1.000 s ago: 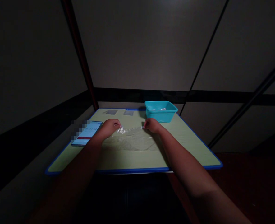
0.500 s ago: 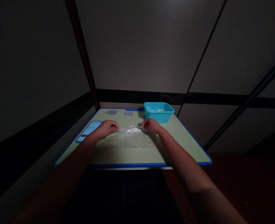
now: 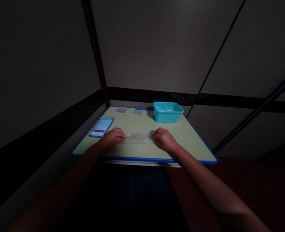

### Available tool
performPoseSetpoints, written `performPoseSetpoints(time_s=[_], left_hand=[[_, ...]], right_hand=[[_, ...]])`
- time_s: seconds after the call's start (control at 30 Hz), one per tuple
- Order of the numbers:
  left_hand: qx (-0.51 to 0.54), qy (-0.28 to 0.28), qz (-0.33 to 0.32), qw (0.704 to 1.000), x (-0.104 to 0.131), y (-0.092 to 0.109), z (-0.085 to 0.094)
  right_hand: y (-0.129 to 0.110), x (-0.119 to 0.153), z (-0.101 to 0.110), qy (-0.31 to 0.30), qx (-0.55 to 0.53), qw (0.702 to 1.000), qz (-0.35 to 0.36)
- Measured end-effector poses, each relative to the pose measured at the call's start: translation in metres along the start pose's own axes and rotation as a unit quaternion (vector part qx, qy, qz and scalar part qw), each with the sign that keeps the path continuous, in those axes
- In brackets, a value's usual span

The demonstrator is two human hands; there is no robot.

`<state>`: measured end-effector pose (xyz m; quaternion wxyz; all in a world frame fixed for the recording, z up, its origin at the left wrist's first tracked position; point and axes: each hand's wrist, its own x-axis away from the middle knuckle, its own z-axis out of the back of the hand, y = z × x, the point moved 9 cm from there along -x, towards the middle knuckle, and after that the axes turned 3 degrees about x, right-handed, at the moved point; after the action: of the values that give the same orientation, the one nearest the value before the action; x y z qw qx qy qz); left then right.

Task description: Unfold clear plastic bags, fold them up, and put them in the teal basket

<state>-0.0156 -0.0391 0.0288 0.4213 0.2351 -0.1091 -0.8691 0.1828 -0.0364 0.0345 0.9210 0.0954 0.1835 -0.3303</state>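
Note:
A clear plastic sheet or bag (image 3: 139,138) lies in a narrow strip across the pale green table (image 3: 193,141), near its front half. My left hand (image 3: 114,138) pinches the strip's left end between thumb and fingers. At the other end, my right hand (image 3: 163,138) has its fingers closed on the plastic. Both hands rest low, close to the tabletop. Whether the plastic is folded or layered is hard to tell in the dim light.
Behind my right hand stands a turquoise basket (image 3: 167,116) with some clear plastic inside. A phone (image 3: 102,126) with a lit screen lies at the left edge. Two flat greyish squares (image 3: 122,110) (image 3: 137,112) lie at the back. Walls stand behind and left.
The plastic was spread wider and crinkled; now it is a narrower, flatter strip. My hands are a little farther apart on it. The view has shifted, so the table sits slightly differently.

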Motion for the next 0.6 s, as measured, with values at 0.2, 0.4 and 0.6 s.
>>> performPoseSetpoints(time_s=[0.2,0.4,0.6], left_hand=[[-0.037,0.016,-0.024,0.999,0.011,-0.002,0.000],[-0.054,0.008,-0.020,0.998,0.013,-0.002,-0.001],[-0.050,0.008,0.003,0.999,0.018,-0.002,0.003]], right_hand=[[-0.009,0.011,-0.002,0.004,0.021,1.000,0.001],[-0.006,0.018,-0.004,0.000,-0.009,1.000,-0.014],[0.002,0.028,0.001,0.011,-0.060,0.996,-0.060]])
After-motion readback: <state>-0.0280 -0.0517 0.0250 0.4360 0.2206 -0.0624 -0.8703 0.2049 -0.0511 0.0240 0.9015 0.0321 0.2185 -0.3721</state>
